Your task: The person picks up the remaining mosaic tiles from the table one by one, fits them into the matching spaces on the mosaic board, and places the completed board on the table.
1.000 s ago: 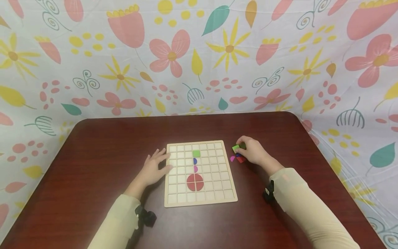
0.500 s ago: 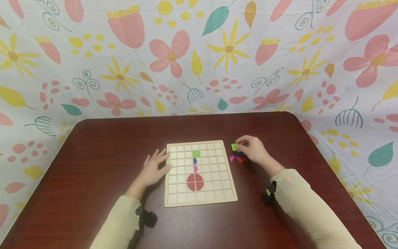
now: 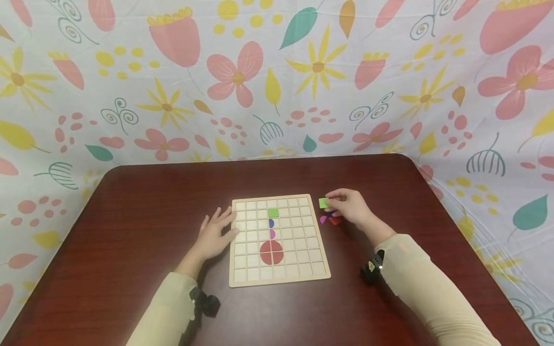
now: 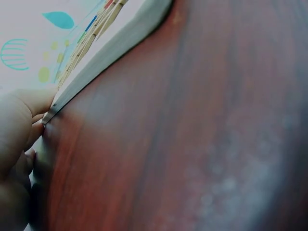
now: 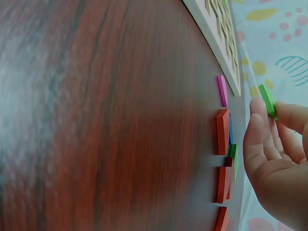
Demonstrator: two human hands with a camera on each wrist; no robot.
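right hand (image 5: 279,171) pinches green piece (image 5: 267,101) | table (image 5: 120,120): pink piece (image 5: 222,90), red pieces (image 5: 222,132)

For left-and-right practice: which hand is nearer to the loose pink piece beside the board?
Right: the right hand is just beyond and right of the loose pink piece, pinching a green tile. The left hand is across the board, at its left edge.

A dark red-brown bench (image 3: 130,240), streaked with wood grain, spreads around the left hand (image 3: 214,236) and right hand (image 3: 351,206), its rounded far corners beyond them. Farther off hangs a white cloth (image 3: 277,158) printed with pink flowers (image 3: 238,78), yellow flowers (image 3: 318,67) and teal leaves (image 3: 299,28); it also runs down past the bench's edge, well right of the right hand.
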